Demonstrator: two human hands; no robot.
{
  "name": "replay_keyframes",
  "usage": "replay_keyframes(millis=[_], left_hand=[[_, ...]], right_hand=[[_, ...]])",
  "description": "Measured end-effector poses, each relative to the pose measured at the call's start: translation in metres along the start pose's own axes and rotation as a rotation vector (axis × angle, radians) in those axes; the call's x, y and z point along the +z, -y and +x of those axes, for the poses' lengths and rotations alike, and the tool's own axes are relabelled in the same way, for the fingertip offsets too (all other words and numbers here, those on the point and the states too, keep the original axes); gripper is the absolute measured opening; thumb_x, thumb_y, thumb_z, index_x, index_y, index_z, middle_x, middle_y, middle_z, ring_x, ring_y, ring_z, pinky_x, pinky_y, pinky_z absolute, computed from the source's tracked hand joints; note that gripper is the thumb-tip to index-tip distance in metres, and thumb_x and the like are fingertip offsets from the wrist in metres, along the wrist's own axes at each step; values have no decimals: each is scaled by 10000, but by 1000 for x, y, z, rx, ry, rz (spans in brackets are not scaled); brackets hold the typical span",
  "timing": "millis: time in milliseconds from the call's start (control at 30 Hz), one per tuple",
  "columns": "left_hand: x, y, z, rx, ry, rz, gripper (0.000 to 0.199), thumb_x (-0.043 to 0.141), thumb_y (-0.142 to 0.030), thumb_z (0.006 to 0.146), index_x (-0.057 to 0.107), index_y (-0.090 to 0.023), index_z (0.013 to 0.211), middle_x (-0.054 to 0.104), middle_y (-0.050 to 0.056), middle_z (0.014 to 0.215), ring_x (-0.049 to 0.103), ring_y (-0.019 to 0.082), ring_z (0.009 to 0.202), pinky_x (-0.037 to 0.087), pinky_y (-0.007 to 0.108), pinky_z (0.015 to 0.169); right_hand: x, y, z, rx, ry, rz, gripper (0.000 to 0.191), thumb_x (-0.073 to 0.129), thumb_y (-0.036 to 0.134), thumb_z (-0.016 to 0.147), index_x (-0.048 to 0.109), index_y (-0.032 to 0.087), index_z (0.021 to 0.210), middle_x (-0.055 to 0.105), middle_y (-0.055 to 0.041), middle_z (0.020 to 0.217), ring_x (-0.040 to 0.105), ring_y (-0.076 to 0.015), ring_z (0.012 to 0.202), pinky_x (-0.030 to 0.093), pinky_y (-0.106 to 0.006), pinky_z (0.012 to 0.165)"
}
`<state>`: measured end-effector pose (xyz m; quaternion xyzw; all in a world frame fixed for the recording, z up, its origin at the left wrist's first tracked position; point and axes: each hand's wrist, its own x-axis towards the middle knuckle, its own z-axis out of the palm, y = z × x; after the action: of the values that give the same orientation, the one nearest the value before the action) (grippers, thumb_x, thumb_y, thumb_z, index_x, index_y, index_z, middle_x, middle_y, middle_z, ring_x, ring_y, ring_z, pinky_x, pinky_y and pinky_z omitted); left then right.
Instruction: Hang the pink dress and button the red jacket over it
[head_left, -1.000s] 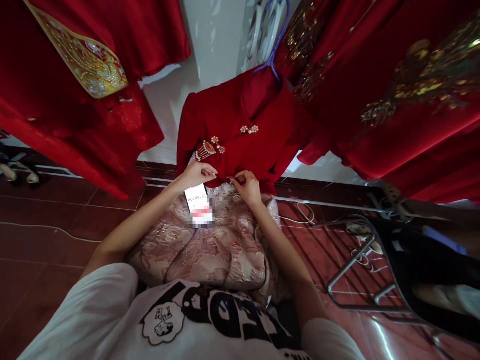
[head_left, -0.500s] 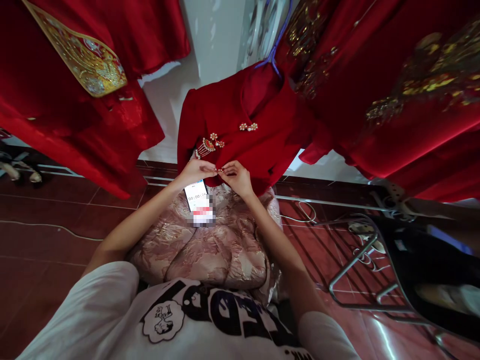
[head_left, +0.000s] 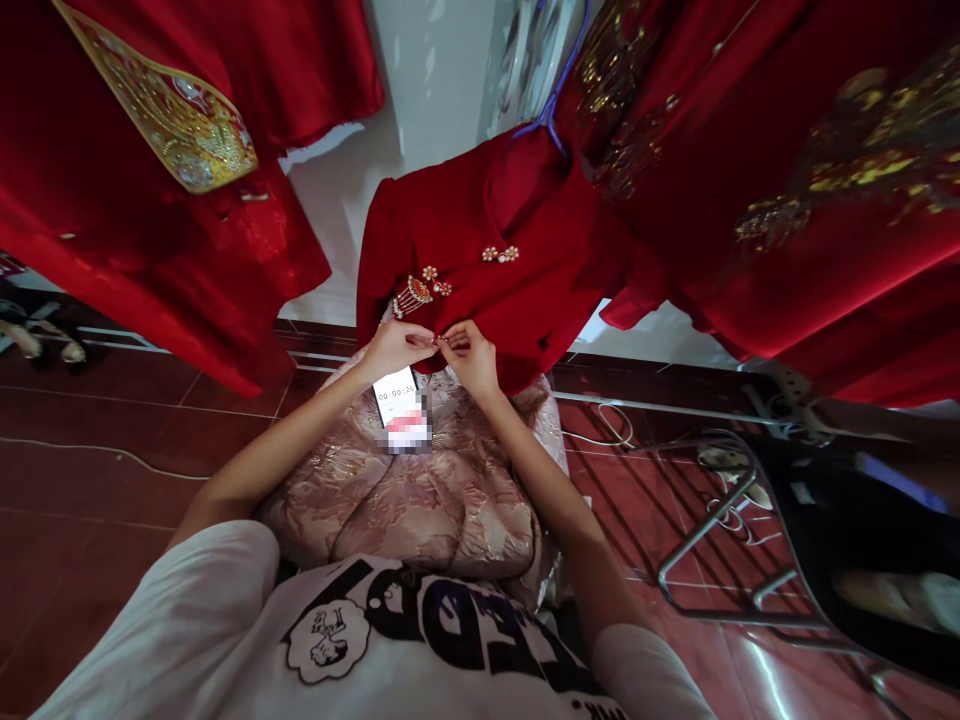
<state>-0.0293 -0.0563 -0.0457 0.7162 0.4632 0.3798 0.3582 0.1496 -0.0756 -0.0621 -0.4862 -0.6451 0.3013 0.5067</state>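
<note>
A red jacket [head_left: 465, 225] hangs from a purple hanger [head_left: 553, 105], its lower front reaching over my lap. Jewelled flower clasps [head_left: 500, 255] sit at its neck, and a fan-shaped tasselled ornament [head_left: 412, 294] lies lower on the left. My left hand [head_left: 397, 347] pinches one side of a small clasp at the front edge. From the other side my right hand [head_left: 471, 358] pinches it too, the fingertips of both hands meeting. The fingers mostly cover this clasp. Below my left hand a phone [head_left: 391, 402] with a lit timer rests on the shiny pink cloth [head_left: 450, 490].
Red garments with gold embroidery hang at left [head_left: 187, 130] and right [head_left: 825, 180]. A black chair with a metal frame [head_left: 705, 525] stands on the right, near white cables [head_left: 615, 430] on the tiled floor. Shoes [head_left: 45, 340] are at far left.
Both hands stay at the same clasp with only slight finger shifts. The right hand has turned and moved a little to the left.
</note>
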Motion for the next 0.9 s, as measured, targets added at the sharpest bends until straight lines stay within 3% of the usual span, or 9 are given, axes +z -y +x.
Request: replay_keyframes(millis=[367, 567, 900], left_hand=[[-1, -3, -3, -5, -45, 116, 210, 737, -120, 745, 837, -157, 926, 818, 48, 906, 777, 202, 836, 617, 289, 795], [-6, -3, -2, 11, -7, 105, 153, 733, -169, 803, 847, -174, 904, 818, 49, 901, 780, 210, 839, 619, 298, 814], [7, 7, 0, -77, -59, -96, 141, 742, -120, 757, 807, -134, 881, 816, 79, 949, 777, 200, 884, 618, 327, 895]], right_hand=[[2, 6, 0, -8, 30, -18, 233, 659, 445, 899, 539, 248, 865, 689, -11, 840, 679, -158, 767, 613, -298, 730], [4, 2, 1, 12, 7, -37, 114, 636, 287, 882, 530, 250, 861, 686, -8, 841, 680, -159, 772, 604, -296, 743], [3, 1, 4, 18, -11, -29, 113, 648, 235, 867, 536, 245, 863, 696, -9, 862, 694, -158, 802, 601, -291, 782]])
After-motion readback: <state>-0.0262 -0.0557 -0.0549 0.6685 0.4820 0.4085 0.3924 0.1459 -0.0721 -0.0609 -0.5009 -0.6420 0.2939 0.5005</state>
